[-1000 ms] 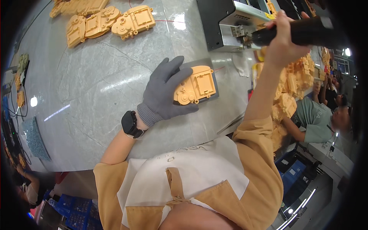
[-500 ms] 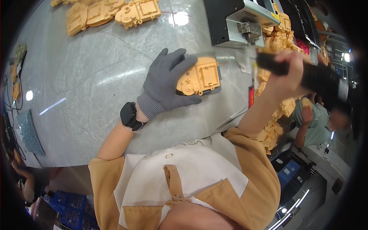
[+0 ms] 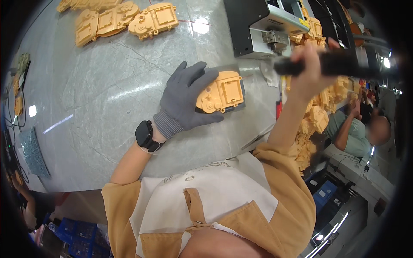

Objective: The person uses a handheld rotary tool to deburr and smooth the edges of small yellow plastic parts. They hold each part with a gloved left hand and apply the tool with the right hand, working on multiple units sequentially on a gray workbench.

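Currently, the grey-gloved left hand [image 3: 183,99] is clasping an orange moulded-plastic housing [image 3: 223,92] on a dark flat base [image 3: 234,68]; the bare right hand [image 3: 310,71] is gripping a black cylindrical tool [image 3: 344,64]. Slack left-hand pressure would be risking slippage.

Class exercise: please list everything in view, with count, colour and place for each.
Held housing: one, yellow-orange, against the left hand
Block: one, dark, beneath that housing
Handheld tool: one, black, blurred, in the right hand
Loose housings: several, yellow-orange, upper left
Piled housings: many, uncountable, yellow-orange, right
Machine: one, black and silver, upper right
Red object: one, red, right of the block
Table: one, grey, centre
Mat: one, blue-grey, far left
Crates: several, blue, lower left
Co-worker: one, grey-green shirt, far right
Watch: one, black, left wrist
Apron: one, white and tan, lower centre
Left hand: one, grey-gloved, centre
Right hand: one, bare, right
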{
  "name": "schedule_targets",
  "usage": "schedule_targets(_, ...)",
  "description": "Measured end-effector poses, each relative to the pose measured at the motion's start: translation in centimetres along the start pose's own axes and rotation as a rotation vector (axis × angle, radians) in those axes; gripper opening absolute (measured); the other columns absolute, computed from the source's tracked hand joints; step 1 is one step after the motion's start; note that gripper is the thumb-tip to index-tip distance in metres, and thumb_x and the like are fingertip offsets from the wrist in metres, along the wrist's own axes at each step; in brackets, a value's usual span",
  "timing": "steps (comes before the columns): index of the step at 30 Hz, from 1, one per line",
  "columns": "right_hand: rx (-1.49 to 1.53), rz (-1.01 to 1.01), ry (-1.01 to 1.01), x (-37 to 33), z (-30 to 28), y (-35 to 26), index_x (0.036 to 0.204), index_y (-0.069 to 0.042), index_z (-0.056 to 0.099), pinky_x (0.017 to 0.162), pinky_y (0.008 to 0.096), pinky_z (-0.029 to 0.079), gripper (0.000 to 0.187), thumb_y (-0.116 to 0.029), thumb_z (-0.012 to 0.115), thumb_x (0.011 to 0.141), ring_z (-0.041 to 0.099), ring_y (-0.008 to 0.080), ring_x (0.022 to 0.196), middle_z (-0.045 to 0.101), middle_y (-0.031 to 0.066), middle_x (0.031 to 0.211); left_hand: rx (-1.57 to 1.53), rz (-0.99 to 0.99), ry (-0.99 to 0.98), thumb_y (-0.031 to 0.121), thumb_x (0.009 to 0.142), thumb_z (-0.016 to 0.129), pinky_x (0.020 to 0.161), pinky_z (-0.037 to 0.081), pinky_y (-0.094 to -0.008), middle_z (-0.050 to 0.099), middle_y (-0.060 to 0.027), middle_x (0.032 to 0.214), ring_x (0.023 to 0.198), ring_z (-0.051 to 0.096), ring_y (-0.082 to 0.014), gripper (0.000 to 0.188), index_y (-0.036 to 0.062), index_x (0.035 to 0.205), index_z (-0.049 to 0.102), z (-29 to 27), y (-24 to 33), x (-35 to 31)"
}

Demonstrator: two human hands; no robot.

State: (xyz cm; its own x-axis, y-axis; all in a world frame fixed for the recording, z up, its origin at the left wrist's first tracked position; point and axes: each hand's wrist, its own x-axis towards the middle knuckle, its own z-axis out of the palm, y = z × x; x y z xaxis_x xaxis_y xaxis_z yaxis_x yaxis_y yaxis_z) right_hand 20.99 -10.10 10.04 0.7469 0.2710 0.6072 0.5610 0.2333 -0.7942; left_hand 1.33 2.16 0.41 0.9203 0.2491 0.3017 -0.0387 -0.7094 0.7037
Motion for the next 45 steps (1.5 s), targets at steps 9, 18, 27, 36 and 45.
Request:
schedule_targets(9,0.315,0.047,-0.064,-6.6,1.2,-5.9,0.127,0.000,0.011,0.048,0.0344,0.046,0.064,-0.004,0.047,0.074,0.046,0.0181,0.043,0.044,0.0103,0.058,-0.017,0.005,0.013,0.051,0.053,0.076,0.102,0.029,-0.0492,0.045,-0.0179,0.122,0.113,0.045,-0.0349,0.086,0.0103,0.123,0.047,0.4,0.0,-0.1)
schedule_targets(18,0.273,0.082,-0.081,-7.4,1.3,-6.0,0.126,0.000,0.016,0.047,0.0338,0.046,0.061,-0.003,0.047,0.073,0.044,0.0177,0.042,0.044,0.0097,0.058,-0.010,0.029,0.056,0.050,0.055,0.075,0.101,0.031,-0.0502,0.045,-0.0167,0.120,0.109,0.048,-0.0314,0.083,0.0096,0.121,0.047,0.6,0.0,-0.2)
schedule_targets(27,0.192,0.114,-0.111,-7.6,1.6,-5.5,0.124,-0.003,0.019,0.046,0.0332,0.044,0.061,0.002,0.051,0.072,0.044,0.0168,0.042,0.046,0.0088,0.059,-0.019,0.046,0.084,0.049,0.055,0.075,0.099,0.033,-0.0504,0.046,-0.0151,0.117,0.105,0.050,-0.0294,0.080,0.0092,0.119,0.048,0.6,-0.1,0.0)
schedule_targets(36,0.169,0.084,-0.189,-8.4,2.3,-6.0,0.122,-0.010,0.017,0.047,0.0341,0.045,0.058,0.000,0.053,0.078,0.048,0.0192,0.046,0.049,0.0089,0.065,-0.062,0.023,0.022,0.051,0.053,0.076,0.101,0.030,-0.0498,0.044,-0.0173,0.123,0.110,0.047,-0.0332,0.087,0.0127,0.124,0.045,0.4,-0.3,-0.1)
schedule_targets(45,0.111,0.145,-0.314,-8.2,2.1,-5.6,0.117,-0.014,0.021,0.046,0.0361,0.045,0.052,0.003,0.052,0.078,0.049,0.0206,0.047,0.049,0.0090,0.065,-0.078,0.021,0.009,0.053,0.053,0.075,0.101,0.030,-0.0505,0.045,-0.0165,0.122,0.101,0.054,-0.0298,0.086,0.0116,0.122,0.048,0.5,-0.8,-0.1)
